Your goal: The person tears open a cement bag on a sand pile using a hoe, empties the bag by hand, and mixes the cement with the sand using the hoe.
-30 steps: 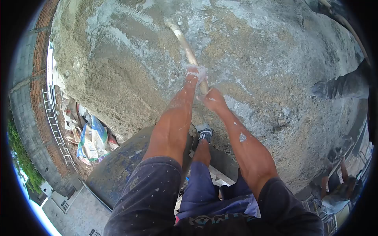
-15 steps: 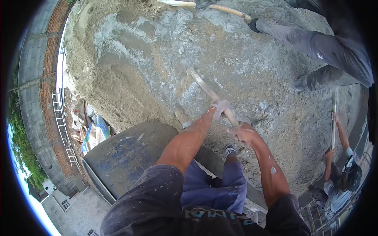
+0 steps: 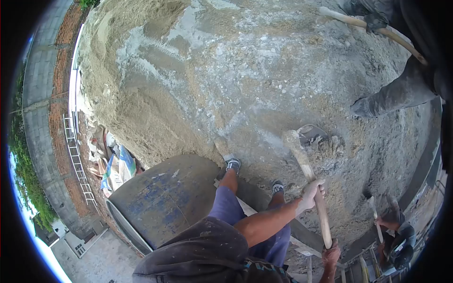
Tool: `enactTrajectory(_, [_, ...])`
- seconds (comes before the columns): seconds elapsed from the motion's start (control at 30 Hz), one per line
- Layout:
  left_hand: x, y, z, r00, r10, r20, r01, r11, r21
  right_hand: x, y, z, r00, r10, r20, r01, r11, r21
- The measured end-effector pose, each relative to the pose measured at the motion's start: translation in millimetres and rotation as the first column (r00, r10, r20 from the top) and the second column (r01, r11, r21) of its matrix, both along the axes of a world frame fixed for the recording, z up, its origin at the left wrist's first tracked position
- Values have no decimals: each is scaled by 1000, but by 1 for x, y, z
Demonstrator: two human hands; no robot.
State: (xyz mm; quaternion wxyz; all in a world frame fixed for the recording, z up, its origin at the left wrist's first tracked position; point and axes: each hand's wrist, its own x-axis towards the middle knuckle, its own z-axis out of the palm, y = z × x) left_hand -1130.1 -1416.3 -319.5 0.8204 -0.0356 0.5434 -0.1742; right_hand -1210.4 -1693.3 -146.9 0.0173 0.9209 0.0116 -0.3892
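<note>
My left hand [image 3: 312, 194] is wrapped round the middle of a wooden tool handle [image 3: 305, 162]. Near the handle's lower end, my right hand [image 3: 331, 253] grips it too. At the far end a metal blade [image 3: 312, 133] lies against the grey, crumbly mix [image 3: 264, 85], partly hidden by the material. Both my hands look dusty.
A paint-marked metal drum [image 3: 165, 198] lies at lower left, beside sacks [image 3: 120, 165]. A person's leg [image 3: 396, 96] stands at upper right, with another wooden handle [image 3: 349, 19]. A co-worker [image 3: 401, 245] holds a tool at lower right. A ladder [image 3: 78, 162] is left.
My hands and the tool have moved right and down, with the blade now in view. The person at upper right has shifted their handle rightward. The lower-right co-worker has bent lower.
</note>
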Motion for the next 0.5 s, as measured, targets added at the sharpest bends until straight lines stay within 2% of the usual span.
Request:
enactTrajectory(0.07, [-8, 64, 10, 993, 118, 16, -119, 992, 38, 14, 47, -35, 990, 124, 62, -129, 987, 95])
enactTrajectory(0.1, [-7, 106, 13, 988, 153, 15, -153, 974, 170, 22, 82, -56, 978, 185, 97, -198, 970, 140])
enactTrajectory(0.13, [-5, 156, 18, 984, 175, 11, -171, 940, 296, 25, 119, -85, 981, 168, 93, -185, 954, 237])
enactTrajectory(0.17, [-3, 207, 24, 981, 194, 6, -179, 890, 419, 28, 164, -116, 985, 151, 87, -171, 928, 331])
enactTrajectory(0.2, [-1, 263, 31, 978, 208, -1, -175, 829, 532, 37, 224, -136, 993, 121, -8, -104, 883, 458])
enactTrajectory(0.23, [-1, 321, 44, 969, 245, 3, -188, 738, 648, 41, 279, -161, 983, 183, 21, -155, 760, 631])
enactTrajectory(0.3, [-16, 437, 93, 955, 288, 70, -227, 558, 798, 44, 413, -188, 961, 258, 99, -248, 646, 722])
enactTrajectory(0.33, [-24, 488, 123, 916, 341, 211, -344, 397, 851, 46, 483, -190, 949, 289, 124, -271, 551, 789])
enactTrajectory(0.4, [-49, 580, 179, 863, 282, 419, -465, 121, 877, 51, 616, -162, 926, 355, 126, -263, 369, 891])
enactTrajectory(0.43, [-56, 614, 208, 881, 213, 422, -411, -99, 906, 44, 677, -148, 916, 341, 210, -317, 299, 900])
enactTrajectory(0.47, [-67, 647, 218, 909, 192, 369, -319, -249, 915, 46, 732, -115, 882, 455, 123, -297, 334, 894])
enactTrajectory(0.5, [-79, 675, 221, 934, 181, 309, -219, -394, 893, 35, 777, -108, 866, 468, 175, -331, 276, 903])
